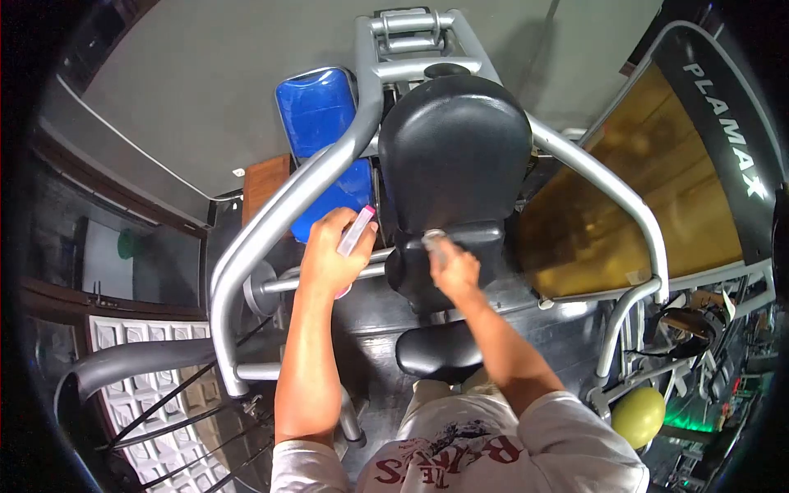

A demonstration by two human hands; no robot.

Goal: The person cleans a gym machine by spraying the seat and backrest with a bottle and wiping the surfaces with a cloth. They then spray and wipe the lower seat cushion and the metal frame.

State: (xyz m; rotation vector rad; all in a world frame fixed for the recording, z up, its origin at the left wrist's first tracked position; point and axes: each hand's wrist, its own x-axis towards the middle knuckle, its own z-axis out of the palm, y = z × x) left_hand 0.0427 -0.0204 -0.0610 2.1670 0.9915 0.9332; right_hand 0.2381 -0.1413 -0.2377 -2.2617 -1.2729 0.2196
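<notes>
My left hand (330, 253) is closed around a slim translucent tube (355, 233) with a pink end, tilted up to the right. More pink shows just below the fist. My right hand (456, 273) is closed too, over the lower edge of a black padded backrest (456, 152). A small greyish thing (433, 240) sticks out from its fingers, blurred, and I cannot tell what it is. The backrest belongs to an exercise machine with a silver tube frame (308, 193), which curves around both hands. A black seat pad (440, 352) lies below, close to my lap.
Behind the frame's left tube stands a blue chair (316, 111) by the grey wall. A large gold panel (633, 189) with a black PLAMAX border rises at the right. A yellow-green ball (638, 417) and more gym equipment are at lower right. White patterned panels (156, 361) are at lower left.
</notes>
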